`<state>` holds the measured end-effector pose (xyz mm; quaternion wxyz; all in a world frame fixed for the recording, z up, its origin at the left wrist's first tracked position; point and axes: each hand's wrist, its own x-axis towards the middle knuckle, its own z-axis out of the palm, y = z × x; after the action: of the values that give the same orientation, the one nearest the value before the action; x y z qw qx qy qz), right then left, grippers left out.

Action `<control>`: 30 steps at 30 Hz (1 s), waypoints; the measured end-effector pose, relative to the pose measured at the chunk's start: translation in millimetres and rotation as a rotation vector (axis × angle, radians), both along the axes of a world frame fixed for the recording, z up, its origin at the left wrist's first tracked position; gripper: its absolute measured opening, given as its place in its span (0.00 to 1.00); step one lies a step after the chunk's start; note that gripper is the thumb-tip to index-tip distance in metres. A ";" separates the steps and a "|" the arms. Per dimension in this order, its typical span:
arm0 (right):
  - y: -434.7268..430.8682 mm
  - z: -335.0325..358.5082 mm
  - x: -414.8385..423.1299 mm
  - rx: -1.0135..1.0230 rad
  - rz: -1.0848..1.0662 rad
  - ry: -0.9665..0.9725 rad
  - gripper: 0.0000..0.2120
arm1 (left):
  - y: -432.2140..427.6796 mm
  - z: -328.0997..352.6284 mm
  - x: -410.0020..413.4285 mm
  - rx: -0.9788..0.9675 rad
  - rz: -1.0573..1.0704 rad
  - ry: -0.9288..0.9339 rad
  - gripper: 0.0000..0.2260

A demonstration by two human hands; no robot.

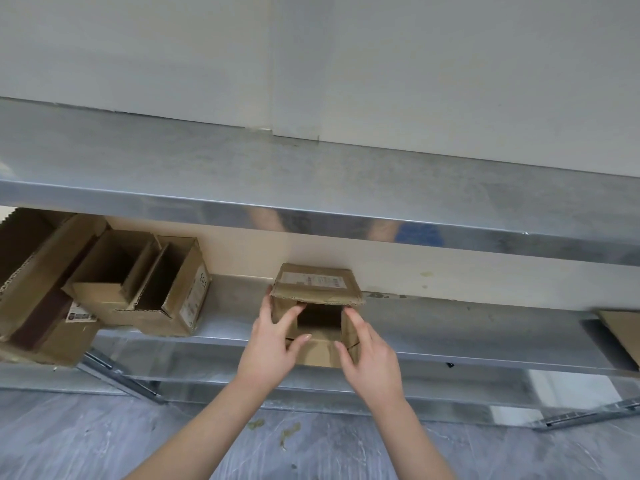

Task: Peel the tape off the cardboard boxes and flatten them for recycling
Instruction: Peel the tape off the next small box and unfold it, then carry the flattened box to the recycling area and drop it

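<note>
We see the small box (317, 284) lying on its side on the lower shelf (450, 327), its open mouth towards us and its flaps splayed. Its inside shows only shadow. To the left stand several open boxes (152, 289), mouths up and interiors dark. Our left hand (273, 344) grips the small box's left flap, with the thumb across the bottom flap. Our right hand (370, 362) holds the right flap the same way. The bottom flap hangs over the shelf's front edge. The upper shelf (311, 178) juts out above. Bare shelf runs right to a flat cardboard (620, 330) piece.
</note>
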<state>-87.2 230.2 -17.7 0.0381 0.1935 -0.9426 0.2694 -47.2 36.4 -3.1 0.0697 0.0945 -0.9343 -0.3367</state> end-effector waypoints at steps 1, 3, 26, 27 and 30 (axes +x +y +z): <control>-0.1 -0.6 0.3 0.005 0.008 0.005 0.29 | -1.1 -0.3 -1.3 0.022 0.001 0.018 0.22; 1.2 -0.3 0.9 0.013 0.020 0.016 0.30 | -6.7 0.2 -3.2 0.049 -0.007 0.024 0.21; 24.5 0.2 -9.5 -0.308 -0.164 -0.263 0.36 | -72.6 0.5 14.5 0.808 0.077 -0.043 0.13; 24.3 -1.8 -10.0 -0.307 -0.131 -0.279 0.38 | -71.6 1.7 13.4 0.835 0.084 -0.052 0.15; 24.8 -10.4 -10.3 -0.276 -0.008 -0.291 0.45 | -70.5 -1.4 10.5 0.811 0.033 -0.132 0.27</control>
<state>-97.5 254.9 -28.1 -0.0712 0.1416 -0.8932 0.4208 -36.8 -34.1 -4.4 -0.0275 0.1508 -0.7267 -0.6696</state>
